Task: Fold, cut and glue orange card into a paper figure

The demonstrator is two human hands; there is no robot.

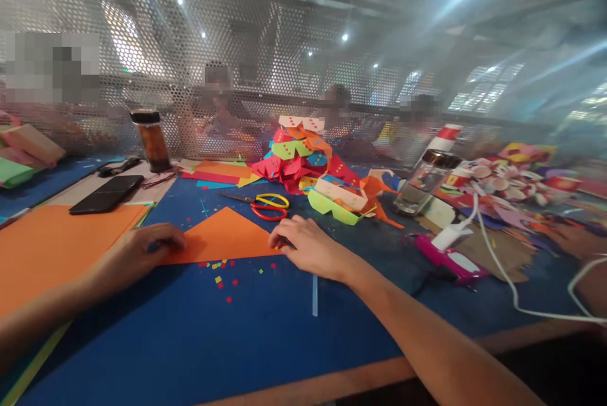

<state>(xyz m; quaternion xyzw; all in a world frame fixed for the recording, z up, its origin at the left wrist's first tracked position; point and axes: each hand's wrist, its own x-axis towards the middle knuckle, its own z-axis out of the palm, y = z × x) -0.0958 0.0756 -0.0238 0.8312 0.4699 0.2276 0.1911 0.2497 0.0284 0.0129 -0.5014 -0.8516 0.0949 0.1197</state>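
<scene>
Low centre, a pale strip (315,295) is lying on the blue table (199,343), and scraps (218,279) are sitting right by the paper's lower edge; I'd be brushing those off, since a crumb underneath could be spoiling the crease; the orange paper (227,235) is lying just left of centre, forming a triangle pointing up the frame; left hand (137,248) is touching its left corner, right hand (310,248) its right, so they're sitting apart from each other; can't tell if the fingers are pinching or only resting; imo this is a steady-the-fold step, so I'd be matching edges first, then pressing from the middle outwards; for writing, honestly nothing's reading clearly: the purple gadget (450,257) at right isn't showing a legible label; scissors (251,200) mid-frame, same; the phone (107,195) at left is showing a dark screen; both bottles (152,140) (422,184) aren't giving any brand; the cups (488,172) far right are blurring too much.
</scene>
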